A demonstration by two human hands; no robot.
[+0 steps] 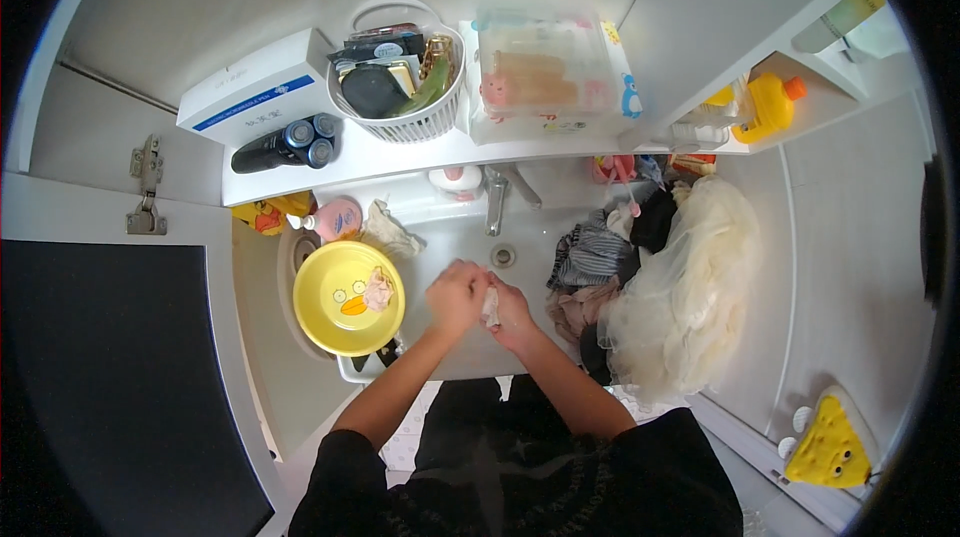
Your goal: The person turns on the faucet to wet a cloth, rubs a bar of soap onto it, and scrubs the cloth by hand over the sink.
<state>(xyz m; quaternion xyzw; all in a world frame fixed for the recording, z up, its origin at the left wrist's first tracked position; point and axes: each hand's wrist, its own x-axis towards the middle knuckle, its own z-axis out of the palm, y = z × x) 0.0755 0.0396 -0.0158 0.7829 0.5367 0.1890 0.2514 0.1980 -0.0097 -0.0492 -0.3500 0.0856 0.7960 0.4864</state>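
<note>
Over the white sink (455, 345), my two hands meet with a small pale, crumpled cloth (490, 307) between them. My right hand (514, 315) is curled round the cloth. My left hand (458, 295) is closed and pressed against it, slightly smeared by motion; its fingertips are hidden. Just beyond the hands are the round drain (503, 256) and a chrome faucet (495, 202). To the left of my hands, a yellow basin (320, 307) with a duck face holds a small pink cloth (378, 290).
Dark, striped and pink clothes (590, 257) lie at the sink's right, beside a heap of cream tulle (680, 307). A pink pump bottle (338, 219) and a beige cloth (390, 231) sit behind the basin. A white basket (425, 124) and a clear box (545, 72) stand on the shelf.
</note>
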